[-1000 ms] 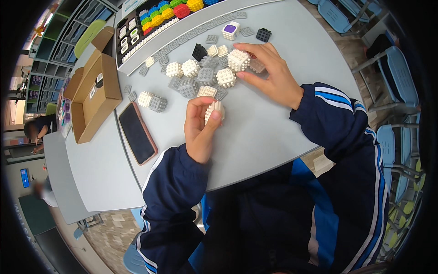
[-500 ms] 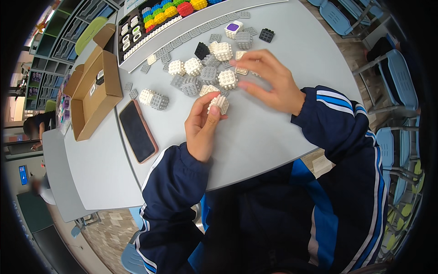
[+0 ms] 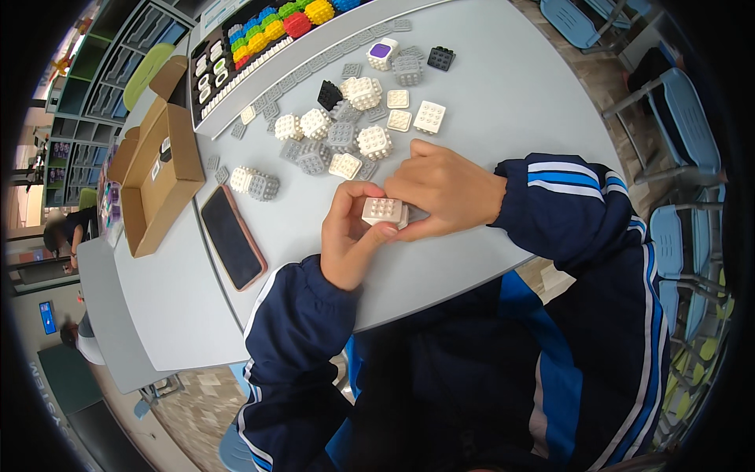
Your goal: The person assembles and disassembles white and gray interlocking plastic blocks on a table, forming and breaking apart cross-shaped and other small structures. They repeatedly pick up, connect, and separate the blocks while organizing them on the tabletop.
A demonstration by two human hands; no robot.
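Note:
My left hand [image 3: 350, 232] holds a white studded block [image 3: 383, 209] between thumb and fingers, its studs facing up. Against the block's right side, my right hand [image 3: 444, 189] has its fingers closed on a grey piece [image 3: 417, 213], mostly covered by the fingers. Just beyond the hands lie loose white and grey studded cubes, among them a white cube [image 3: 374, 142] and a grey cube [image 3: 341, 136]. Flat white plates [image 3: 399, 120] and a larger white studded piece [image 3: 429, 117] rest right of that cluster.
A phone [image 3: 233, 237] lies left of my left hand. Behind it stands an open cardboard box [image 3: 161, 169]. At the back, a long tray [image 3: 291, 67] holds colourful blocks. A black studded block [image 3: 440, 57] and a purple-faced white cube [image 3: 382, 53] sit far right. Blue chairs [image 3: 680, 118] stand beyond the table.
My right hand has come down from over the loose pieces to the block in my left hand, with a grey piece now in its fingers. The block has turned studs up.

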